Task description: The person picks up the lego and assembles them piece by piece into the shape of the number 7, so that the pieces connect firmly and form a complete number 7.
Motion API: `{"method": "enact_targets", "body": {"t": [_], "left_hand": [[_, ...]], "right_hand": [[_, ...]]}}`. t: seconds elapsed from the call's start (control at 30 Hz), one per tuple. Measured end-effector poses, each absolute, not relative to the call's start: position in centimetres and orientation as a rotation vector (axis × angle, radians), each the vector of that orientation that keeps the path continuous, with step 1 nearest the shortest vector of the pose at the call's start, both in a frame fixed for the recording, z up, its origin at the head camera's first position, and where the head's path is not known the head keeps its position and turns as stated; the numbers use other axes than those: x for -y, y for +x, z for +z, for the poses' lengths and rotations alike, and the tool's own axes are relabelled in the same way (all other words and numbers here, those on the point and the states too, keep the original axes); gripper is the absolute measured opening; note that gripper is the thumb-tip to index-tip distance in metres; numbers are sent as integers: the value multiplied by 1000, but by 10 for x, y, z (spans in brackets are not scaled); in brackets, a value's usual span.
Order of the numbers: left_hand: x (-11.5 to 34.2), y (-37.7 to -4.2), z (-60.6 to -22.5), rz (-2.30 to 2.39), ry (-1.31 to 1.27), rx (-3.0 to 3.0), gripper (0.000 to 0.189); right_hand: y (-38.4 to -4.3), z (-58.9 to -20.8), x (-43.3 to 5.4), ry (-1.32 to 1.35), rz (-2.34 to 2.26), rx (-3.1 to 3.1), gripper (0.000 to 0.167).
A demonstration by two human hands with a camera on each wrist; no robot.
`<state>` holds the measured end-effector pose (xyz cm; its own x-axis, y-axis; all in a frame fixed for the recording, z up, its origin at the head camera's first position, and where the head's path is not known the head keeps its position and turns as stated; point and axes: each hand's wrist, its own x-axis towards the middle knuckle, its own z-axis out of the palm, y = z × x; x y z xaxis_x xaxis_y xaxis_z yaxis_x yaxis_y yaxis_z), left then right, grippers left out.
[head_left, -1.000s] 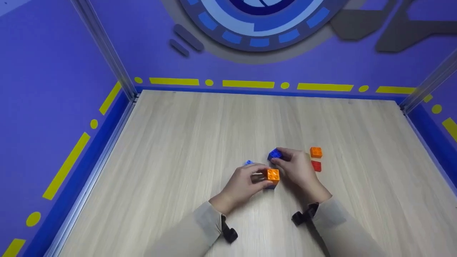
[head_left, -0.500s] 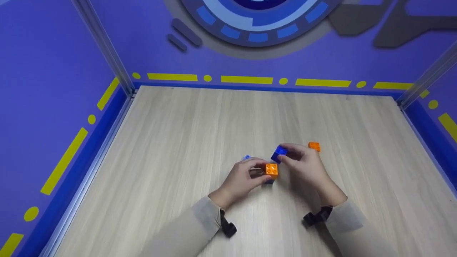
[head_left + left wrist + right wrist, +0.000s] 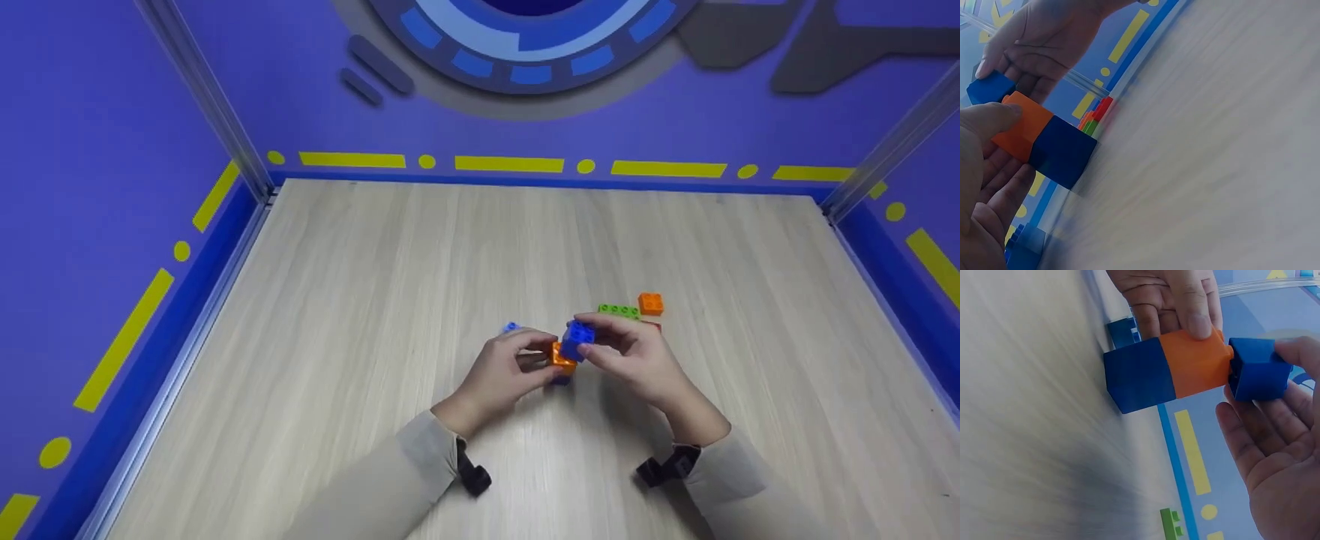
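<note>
An orange brick point(image 3: 1196, 363) sits on top of a dark blue brick point(image 3: 1140, 377), whose base is at the tabletop. My left hand point(image 3: 495, 382) pinches the orange brick between thumb and fingers. A second blue brick point(image 3: 578, 341) is pinched in my right hand point(image 3: 637, 356). It stands over the orange brick's studs, slightly tilted in the right wrist view. Whether it touches those studs I cannot tell.
Beyond my right hand lie a green brick point(image 3: 619, 311), another orange brick point(image 3: 651, 304) and a partly hidden red brick point(image 3: 655, 327). A lighter blue brick point(image 3: 511, 327) peeks out behind my left hand. Purple walls border the wooden table point(image 3: 420, 255).
My right hand has brought its blue brick toward me and over the orange one. The left hand keeps its grip on the stack. The green brick has come into view.
</note>
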<state>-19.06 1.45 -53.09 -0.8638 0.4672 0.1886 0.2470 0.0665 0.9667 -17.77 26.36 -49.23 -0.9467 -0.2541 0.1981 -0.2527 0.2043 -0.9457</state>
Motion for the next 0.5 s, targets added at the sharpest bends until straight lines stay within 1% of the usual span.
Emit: {"method": "enact_targets", "body": {"t": [0.17, 0.37, 0.43, 0.5], "left_hand": [[-15, -190, -530, 1910, 746, -2118, 39], [-16, -188, -531, 1932, 728, -2107, 35], [-16, -187, -531, 1939, 717, -2109, 34], [-17, -187, -532, 1943, 714, -2117, 33]], "right_hand": [[-175, -499, -261, -559, -1936, -2410, 40], [-175, -511, -256, -729, -2014, -2379, 41], [-174, -514, -253, -731, -2040, -2377, 42], [-171, -516, -250, -676, -2060, -2382, 41]]}}
